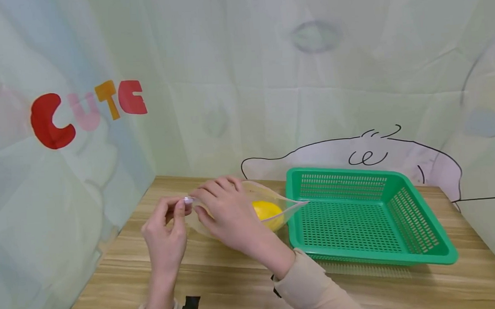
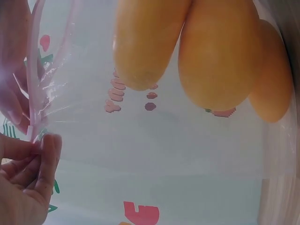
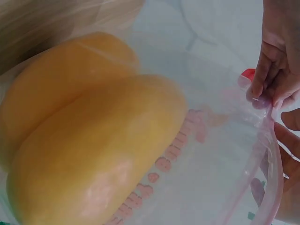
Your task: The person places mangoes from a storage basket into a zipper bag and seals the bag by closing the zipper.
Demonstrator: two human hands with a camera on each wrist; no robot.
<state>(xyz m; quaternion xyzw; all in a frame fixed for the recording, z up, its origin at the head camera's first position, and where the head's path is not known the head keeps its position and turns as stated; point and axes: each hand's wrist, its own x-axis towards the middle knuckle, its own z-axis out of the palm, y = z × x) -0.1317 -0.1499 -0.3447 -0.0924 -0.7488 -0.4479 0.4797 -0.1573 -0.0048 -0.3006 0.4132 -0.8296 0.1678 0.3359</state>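
A clear zip bag [image 1: 291,211] with a pink-edged mouth stands in front of me, its mouth gaping on the right. Several large, smooth, yellow oval fruits [image 2: 220,51] lie inside, and one of these fruits [image 1: 264,209] shows past my wrist. My left hand [image 1: 166,230] pinches the left end of the mouth between thumb and fingers, at a small whitish zip slider [image 1: 188,200]. Just beside it, my right hand [image 1: 230,212] holds the rim, thumb on the near side and fingers over the top. In the right wrist view, some of its fingertips [image 3: 258,190] show through the film.
A green perforated plastic basket [image 1: 349,224] sits right of the bag on the wood-grain table [image 1: 221,288]; the bag's right corner overlaps its rim. Printed cloth walls [image 1: 209,81] enclose the table at the back and sides.
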